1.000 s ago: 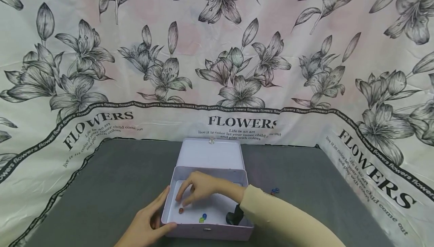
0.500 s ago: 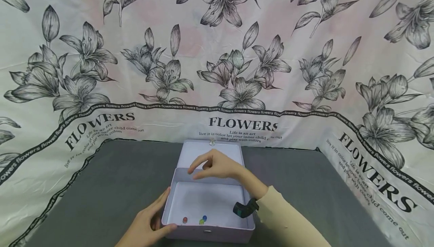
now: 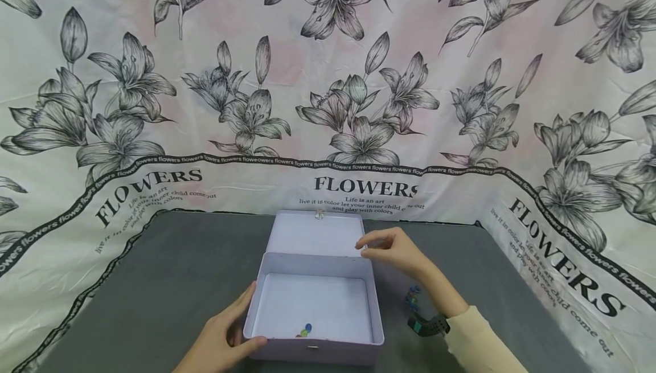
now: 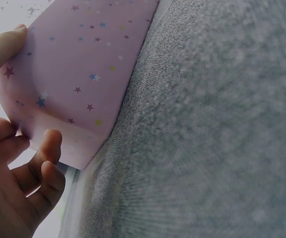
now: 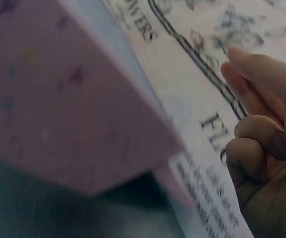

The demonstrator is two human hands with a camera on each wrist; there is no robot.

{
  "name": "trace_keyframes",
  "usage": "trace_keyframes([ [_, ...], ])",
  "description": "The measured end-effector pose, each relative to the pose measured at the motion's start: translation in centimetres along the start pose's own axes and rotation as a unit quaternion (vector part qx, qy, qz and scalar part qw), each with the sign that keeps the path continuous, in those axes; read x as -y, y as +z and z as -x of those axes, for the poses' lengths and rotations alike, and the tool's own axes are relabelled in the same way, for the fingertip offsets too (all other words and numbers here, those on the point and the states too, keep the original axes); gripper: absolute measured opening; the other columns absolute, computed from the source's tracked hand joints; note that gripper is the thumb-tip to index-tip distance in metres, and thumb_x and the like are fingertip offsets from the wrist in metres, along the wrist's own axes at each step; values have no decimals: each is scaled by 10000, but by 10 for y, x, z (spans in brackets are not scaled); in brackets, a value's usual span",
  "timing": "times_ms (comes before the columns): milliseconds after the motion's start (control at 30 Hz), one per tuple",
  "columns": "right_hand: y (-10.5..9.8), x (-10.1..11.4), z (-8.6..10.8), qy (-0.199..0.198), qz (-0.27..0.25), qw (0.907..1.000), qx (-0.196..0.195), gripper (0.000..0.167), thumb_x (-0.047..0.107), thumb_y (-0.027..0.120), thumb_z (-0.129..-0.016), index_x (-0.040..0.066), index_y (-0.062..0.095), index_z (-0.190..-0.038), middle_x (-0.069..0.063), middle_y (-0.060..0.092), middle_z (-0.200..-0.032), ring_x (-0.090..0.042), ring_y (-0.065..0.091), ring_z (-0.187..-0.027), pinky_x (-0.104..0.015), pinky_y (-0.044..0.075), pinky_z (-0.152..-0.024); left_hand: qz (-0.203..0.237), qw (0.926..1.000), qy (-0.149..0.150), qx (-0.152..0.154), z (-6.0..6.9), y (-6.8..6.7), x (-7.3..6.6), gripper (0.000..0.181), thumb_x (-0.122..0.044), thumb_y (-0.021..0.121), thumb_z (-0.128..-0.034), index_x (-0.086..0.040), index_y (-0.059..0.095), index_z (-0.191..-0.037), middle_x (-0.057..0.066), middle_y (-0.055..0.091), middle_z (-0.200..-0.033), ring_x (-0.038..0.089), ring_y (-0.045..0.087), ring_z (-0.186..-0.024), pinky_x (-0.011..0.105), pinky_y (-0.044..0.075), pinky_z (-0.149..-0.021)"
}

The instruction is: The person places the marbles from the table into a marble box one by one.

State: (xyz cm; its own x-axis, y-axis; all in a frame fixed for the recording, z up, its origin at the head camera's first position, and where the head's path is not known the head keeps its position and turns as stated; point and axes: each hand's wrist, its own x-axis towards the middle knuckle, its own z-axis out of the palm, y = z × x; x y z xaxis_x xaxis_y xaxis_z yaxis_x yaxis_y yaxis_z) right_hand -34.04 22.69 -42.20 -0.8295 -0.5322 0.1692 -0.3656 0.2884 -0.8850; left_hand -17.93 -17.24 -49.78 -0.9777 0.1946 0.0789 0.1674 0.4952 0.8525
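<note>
My left hand (image 3: 222, 333) holds the front left corner of a pale lilac box (image 3: 312, 353). In the left wrist view its thumb lies at the rim and its fingers bend round the corner of the star-printed wall. Inside, by the front wall, lie small coloured balls like marbles: a blue one (image 3: 308, 327), a yellow-green one (image 3: 304, 333) and a sliver of a reddish one (image 3: 298, 336). My right hand (image 3: 397, 250) hovers beside the right edge of the raised lid (image 3: 315, 233). Its thumb and forefinger are nearly together, with nothing visible between them; the other fingers are bent.
Several small blue and multicoloured balls (image 3: 412, 298) lie on the dark grey tabletop (image 3: 205, 270), right of the box and under my right forearm. A flower-printed cloth (image 3: 369, 188) hangs behind the table and down both sides. A black band (image 3: 429, 326) circles my right wrist.
My right hand has risen out of the box and moved right, past the lid. The reddish ball has shifted right along the front wall to the other balls. My left hand has stayed put.
</note>
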Motion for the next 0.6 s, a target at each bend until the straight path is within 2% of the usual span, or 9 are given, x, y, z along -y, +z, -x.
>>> trace_keyframes([
  [33, -5, -7, 6, 94, 9, 9999, -131, 229, 137, 774, -977, 21, 797, -1173, -162, 754, -1223, -259, 760, -963, -320, 586, -842, 5, 10000, -8, 13, 0, -1, 0, 956, -369, 882, -878, -241, 365, -1672, 95, 547, -1495, 14, 437, -543, 228, 438, -523],
  [100, -16, -21, 19, 232, 9, 9990, -369, 259, 147, 769, -985, -2, 782, -1196, -150, 757, -1228, -291, 763, -1013, -333, 591, -881, -8, 10000, -14, 28, -1, -1, 0, 955, -364, 880, -881, -225, 363, -1672, 100, 547, -1495, 14, 434, -541, 228, 438, -521],
  [267, -37, -49, 47, 387, 124, 9955, -854, 281, 148, 762, -994, -25, 764, -1216, -68, 779, -1196, -167, 768, -1016, -347, 596, -884, -53, 9999, -86, 1, -2, -4, -1, 956, -372, 882, -876, -213, 372, -1668, 94, 559, -1477, 20, 437, -544, 229, 437, -522],
  [400, -45, -65, 69, 459, 160, 9926, -1110, 261, 118, 747, -999, -40, 763, -1206, -79, 786, -1181, -95, 758, -1008, -303, 587, -871, -50, 9999, -115, 30, -3, -5, -1, 959, -383, 882, -876, -215, 370, -1669, 97, 557, -1472, 22, 436, -546, 230, 437, -523],
  [467, -46, -72, 79, 539, 173, 9916, -1163, 262, 108, 742, -1001, -55, 759, -1206, -127, 781, -1184, -86, 760, -972, -266, 570, -818, -57, 9999, -79, 72, -3, -5, -1, 957, -377, 876, -883, -204, 362, -1672, 109, 552, -1480, 19, 433, -544, 231, 438, -520],
  [533, -45, -79, 89, 689, 115, 9900, -1223, 267, 107, 749, -996, -61, 757, -1204, -171, 774, -1181, -50, 723, -803, -241, 532, -696, -67, 9999, -30, 102, -4, -5, 0, 953, -371, 871, -890, -196, 357, -1674, 122, 546, -1496, 15, 433, -544, 232, 442, -521],
  [600, -44, -85, 97, 825, 63, 9885, -1264, 279, 110, 758, -989, -65, 755, -1207, -198, 770, -1173, -27, 611, -632, -244, 467, -580, -62, 9999, -24, 92, -5, -5, 0, 952, -367, 872, -889, -194, 360, -1673, 121, 547, -1498, 14, 434, -542, 232, 443, -520],
])
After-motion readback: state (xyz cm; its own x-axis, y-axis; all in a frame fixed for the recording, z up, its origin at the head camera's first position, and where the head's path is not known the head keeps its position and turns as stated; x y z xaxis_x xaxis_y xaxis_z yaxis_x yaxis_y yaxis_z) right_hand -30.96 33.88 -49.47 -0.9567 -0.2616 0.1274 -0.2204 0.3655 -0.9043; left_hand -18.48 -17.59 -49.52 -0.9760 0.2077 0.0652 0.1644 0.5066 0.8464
